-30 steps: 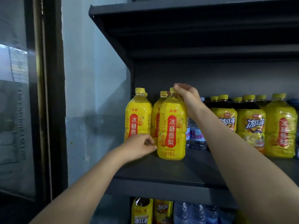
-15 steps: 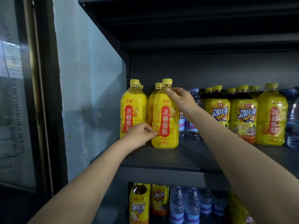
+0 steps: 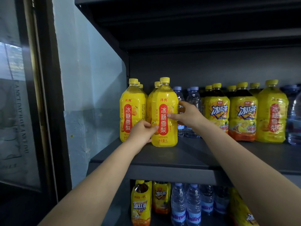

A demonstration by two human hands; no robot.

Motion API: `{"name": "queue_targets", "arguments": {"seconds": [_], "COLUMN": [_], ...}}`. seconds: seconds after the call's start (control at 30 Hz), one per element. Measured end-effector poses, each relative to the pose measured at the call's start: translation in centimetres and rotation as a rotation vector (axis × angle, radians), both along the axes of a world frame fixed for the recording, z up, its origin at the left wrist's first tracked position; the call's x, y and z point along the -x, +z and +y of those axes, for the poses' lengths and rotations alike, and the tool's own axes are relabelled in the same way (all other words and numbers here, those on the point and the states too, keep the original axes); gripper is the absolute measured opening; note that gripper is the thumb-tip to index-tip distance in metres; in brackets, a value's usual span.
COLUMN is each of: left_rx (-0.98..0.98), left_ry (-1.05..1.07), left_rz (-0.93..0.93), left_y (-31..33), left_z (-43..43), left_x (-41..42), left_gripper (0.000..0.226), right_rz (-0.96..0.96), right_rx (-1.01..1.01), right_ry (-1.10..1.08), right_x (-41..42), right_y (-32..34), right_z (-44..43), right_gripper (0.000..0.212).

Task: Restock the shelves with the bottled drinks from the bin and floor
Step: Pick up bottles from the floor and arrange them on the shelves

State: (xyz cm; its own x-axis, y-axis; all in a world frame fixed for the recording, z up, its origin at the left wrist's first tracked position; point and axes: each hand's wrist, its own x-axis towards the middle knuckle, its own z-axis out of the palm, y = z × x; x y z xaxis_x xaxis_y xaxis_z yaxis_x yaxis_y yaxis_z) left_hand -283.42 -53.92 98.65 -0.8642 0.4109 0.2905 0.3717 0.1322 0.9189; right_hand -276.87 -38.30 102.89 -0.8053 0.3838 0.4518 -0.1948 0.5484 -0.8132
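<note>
A yellow pear-drink bottle (image 3: pixel 164 98) with a red label and yellow cap stands upright near the front of the dark grey shelf (image 3: pixel 171 156). My right hand (image 3: pixel 187 115) holds its right side at mid-height, thumb across the label and fingers round the back. My left hand (image 3: pixel 141 133) grips its lower left side. More of the same yellow bottles (image 3: pixel 132 108) stand in rows just left and behind it.
To the right on the same shelf stand small water bottles (image 3: pixel 193 101), several iced-tea bottles (image 3: pixel 242 115), another yellow bottle (image 3: pixel 272 111) and a large water bottle (image 3: pixel 294 115). The lower shelf holds iced tea (image 3: pixel 140 204) and water (image 3: pixel 185 206). A glass door (image 3: pixel 17 95) is at left.
My right hand has slid down from the bottle's cap to its middle. The left hand stays low on the bottle's left side. The bottle still stands in the same spot.
</note>
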Motion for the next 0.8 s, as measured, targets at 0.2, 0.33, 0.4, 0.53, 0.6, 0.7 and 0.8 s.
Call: {"name": "queue_targets", "arguments": {"seconds": [0.2, 0.33, 0.4, 0.53, 0.6, 0.7, 0.8], "left_rx": [0.016, 0.086, 0.161, 0.263, 0.276, 0.277, 0.228], "left_ry": [0.072, 0.160, 0.214, 0.267, 0.251, 0.237, 0.212], "left_rz": [0.048, 0.154, 0.237, 0.335, 0.332, 0.328, 0.299], "left_y": [-0.2, -0.2, -0.1, 0.1, 0.2, 0.2, 0.2], "left_z": [0.7, 1.2, 1.2, 0.8, 0.7, 0.3, -0.2], "left_x": [0.5, 0.9, 0.7, 0.7, 1.0, 1.4, 2.2], "left_gripper": [0.037, 0.026, 0.033, 0.039, 0.040, 0.036, 0.035], "right_rz": [0.007, 0.011, -0.008, -0.038, -0.053, -0.085, -0.096], "right_rx": [-0.008, -0.044, -0.043, 0.030, 0.075, 0.079, 0.068], "right_ry": [-0.025, -0.070, -0.079, -0.060, -0.044, -0.040, -0.033], "right_x": [1.0, 1.7, 1.8, 1.9, 1.9, 2.0, 2.2], "right_y": [-0.4, -0.5, -0.3, -0.1, -0.2, 0.1, 0.3], "right_z": [0.4, 0.1, 0.0, 0.2, 0.3, 0.1, -0.3], "right_gripper": [0.071, 0.074, 0.075, 0.073, 0.073, 0.074, 0.070]}}
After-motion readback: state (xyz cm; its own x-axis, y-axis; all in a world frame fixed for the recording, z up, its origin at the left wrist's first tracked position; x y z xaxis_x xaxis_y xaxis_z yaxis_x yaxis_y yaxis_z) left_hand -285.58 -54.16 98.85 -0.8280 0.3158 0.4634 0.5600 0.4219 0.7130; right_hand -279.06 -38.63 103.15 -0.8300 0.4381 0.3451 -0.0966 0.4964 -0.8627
